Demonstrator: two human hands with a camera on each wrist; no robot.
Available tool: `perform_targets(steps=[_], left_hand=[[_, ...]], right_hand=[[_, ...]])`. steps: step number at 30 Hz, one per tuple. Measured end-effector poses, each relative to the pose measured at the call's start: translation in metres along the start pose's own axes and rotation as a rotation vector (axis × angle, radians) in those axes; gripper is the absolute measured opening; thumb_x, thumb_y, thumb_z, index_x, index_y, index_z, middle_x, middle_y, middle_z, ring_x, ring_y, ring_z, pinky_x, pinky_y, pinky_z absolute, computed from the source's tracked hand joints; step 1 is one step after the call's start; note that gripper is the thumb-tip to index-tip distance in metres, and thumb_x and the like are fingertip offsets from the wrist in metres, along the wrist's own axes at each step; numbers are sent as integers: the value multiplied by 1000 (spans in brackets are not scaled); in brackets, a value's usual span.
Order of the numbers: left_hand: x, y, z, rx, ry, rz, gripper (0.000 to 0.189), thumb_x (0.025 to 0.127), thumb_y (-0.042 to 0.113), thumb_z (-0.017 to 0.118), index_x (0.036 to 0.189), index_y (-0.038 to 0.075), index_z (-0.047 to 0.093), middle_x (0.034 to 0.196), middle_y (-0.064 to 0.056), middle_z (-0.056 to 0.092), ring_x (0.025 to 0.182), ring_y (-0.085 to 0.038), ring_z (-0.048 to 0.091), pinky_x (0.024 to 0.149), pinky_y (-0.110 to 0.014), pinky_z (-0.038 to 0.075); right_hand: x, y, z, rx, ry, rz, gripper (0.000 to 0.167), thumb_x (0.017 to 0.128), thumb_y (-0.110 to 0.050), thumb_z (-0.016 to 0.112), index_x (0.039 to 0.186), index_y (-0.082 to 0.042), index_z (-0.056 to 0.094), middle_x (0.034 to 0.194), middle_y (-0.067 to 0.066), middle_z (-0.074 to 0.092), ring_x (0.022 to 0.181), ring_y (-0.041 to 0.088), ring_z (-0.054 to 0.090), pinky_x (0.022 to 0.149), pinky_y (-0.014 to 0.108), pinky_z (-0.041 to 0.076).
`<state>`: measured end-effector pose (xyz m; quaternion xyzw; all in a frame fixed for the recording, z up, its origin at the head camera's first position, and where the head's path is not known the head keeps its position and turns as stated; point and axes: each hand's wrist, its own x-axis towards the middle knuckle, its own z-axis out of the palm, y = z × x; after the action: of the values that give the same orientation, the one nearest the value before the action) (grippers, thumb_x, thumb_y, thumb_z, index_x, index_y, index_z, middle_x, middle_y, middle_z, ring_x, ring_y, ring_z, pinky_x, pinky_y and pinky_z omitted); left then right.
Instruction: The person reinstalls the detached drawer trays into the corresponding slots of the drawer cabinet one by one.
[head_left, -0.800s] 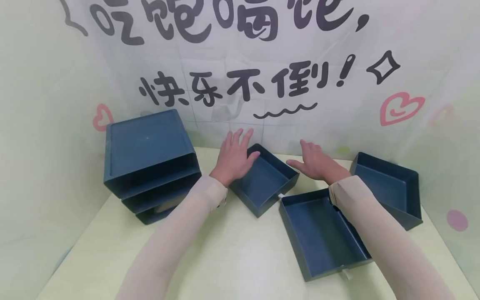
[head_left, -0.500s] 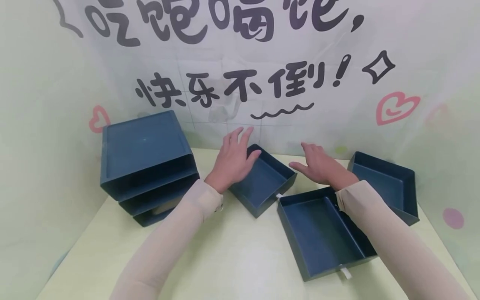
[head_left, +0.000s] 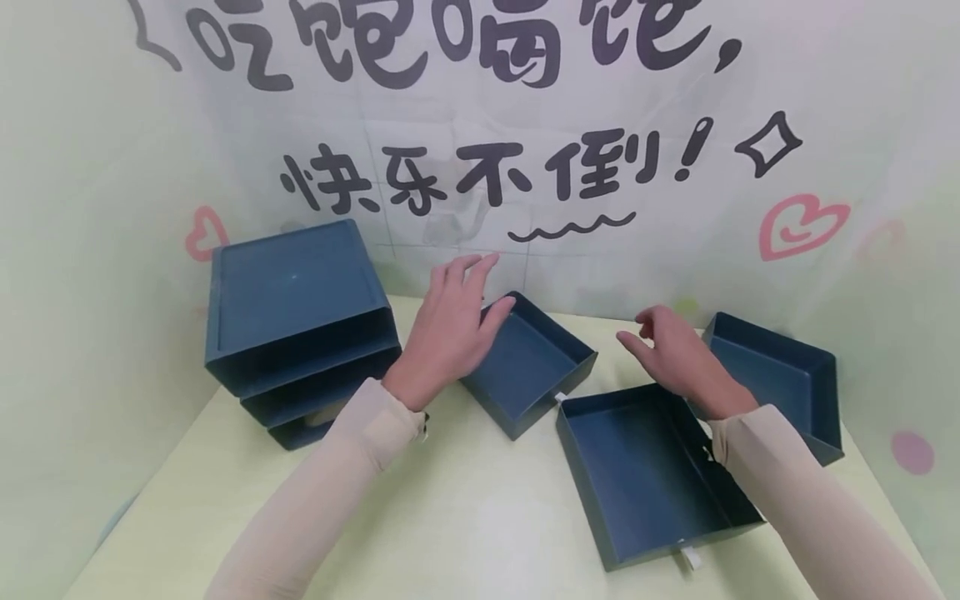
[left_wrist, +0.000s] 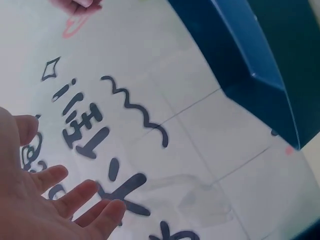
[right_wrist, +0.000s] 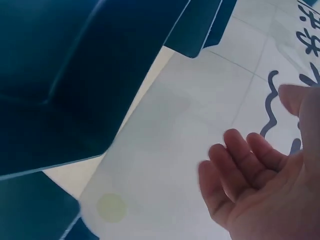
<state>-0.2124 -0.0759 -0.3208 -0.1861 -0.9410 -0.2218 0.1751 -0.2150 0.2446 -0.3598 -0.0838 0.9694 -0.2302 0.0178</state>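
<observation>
My left hand (head_left: 448,325) hovers above the left edge of the back blue drawer (head_left: 536,362), its fingers spread and holding nothing. Its palm and fingertips also show in the left wrist view. Above the far edge of the front blue drawer (head_left: 637,475) is my right hand (head_left: 682,358), fingers loosely bent around nothing. A third blue drawer (head_left: 780,375) lies at the right, partly hidden by the right hand and forearm. To the left stands a blue drawer cabinet (head_left: 296,287) with several open compartments facing forward. The drawers' visible insides hold nothing.
All this sits on a pale yellow table (head_left: 480,517). A white printed cloth (head_left: 450,108) with dark lettering hangs close behind it, and pale walls close in both sides. A white pull tab (head_left: 690,557) sticks out from the front drawer.
Both hands have drawn back toward me, the right also moving rightward and its fingers bending more. The drawers and cabinet stay in place; the view has shifted slightly.
</observation>
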Motion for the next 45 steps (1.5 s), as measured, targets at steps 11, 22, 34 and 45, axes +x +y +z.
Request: perform_targets(steps=[11,22,34,45], left_hand=[[-22,-7,-43,-167,109,-42,59,105,47,49,153,14,42,153,-12,42,140,-32,37,111,-52,41],[-34,-21,-72,-192,177,-95,55,105,43,49,148,9,47,158,-12,37,144,-35,30,113,-58,34],[-54,-57,-125,-220,250,-178,49,107,40,45,129,2,65,163,-15,33,152,-40,19,117,-68,19],[-74,-100,-161,-308,238,-302,50,108,33,41,140,-3,55,166,-18,27,158,-37,11,124,-67,8]], right_hand=[[-44,17,-12,28,139,49,32,104,-38,54,100,-6,54,75,7,55,64,21,50,61,32,42],[-77,23,-28,-10,158,87,39,105,-42,50,86,-8,54,63,2,46,53,17,43,53,30,35],[-114,40,-20,-4,114,155,47,106,-48,47,80,-10,58,61,1,46,53,14,42,53,29,31],[-133,43,-11,2,40,206,51,105,-50,47,75,-10,56,59,-1,42,52,13,39,53,29,29]])
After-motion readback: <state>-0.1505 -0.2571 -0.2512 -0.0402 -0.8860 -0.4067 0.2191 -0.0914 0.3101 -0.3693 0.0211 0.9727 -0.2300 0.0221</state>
